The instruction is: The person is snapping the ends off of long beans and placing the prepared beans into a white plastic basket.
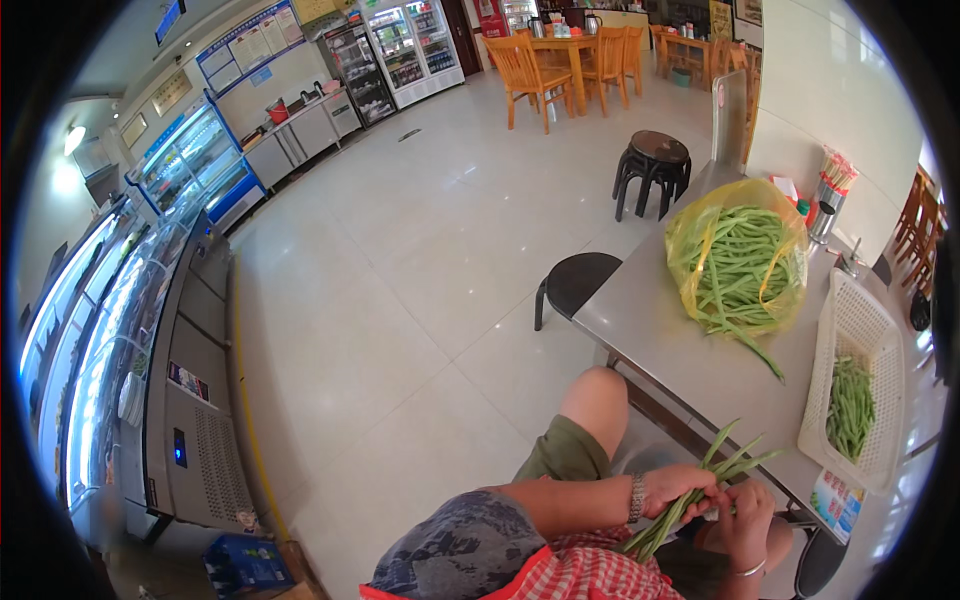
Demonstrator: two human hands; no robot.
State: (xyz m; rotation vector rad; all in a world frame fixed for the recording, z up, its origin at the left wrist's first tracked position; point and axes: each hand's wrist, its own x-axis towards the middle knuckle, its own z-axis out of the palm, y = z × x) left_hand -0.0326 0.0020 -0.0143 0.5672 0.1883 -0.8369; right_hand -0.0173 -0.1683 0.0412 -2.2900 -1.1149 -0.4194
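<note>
A bunch of long green beans [664, 529] is held in my left hand [675, 491], which wears a metal watch band, over my lap near the table's edge. My right hand [744, 514], with a bracelet at the wrist, touches the left fingers, its fingertips pinched together at the beans; what lies between them is hard to see. On the steel table [637, 300] an open yellow plastic bag [679, 277] is heaped with long green beans [742, 255], some spilling towards me. A white plastic basket [885, 375] at the right holds shorter bean pieces [850, 409].
Behind the bag stand a holder of wrapped chopsticks [832, 180] and small containers. A printed packet [838, 499] lies by the basket. A black stool [581, 281] is beside the table, with stacked stools [651, 169] farther off. Glass display counters [127, 337] line the left.
</note>
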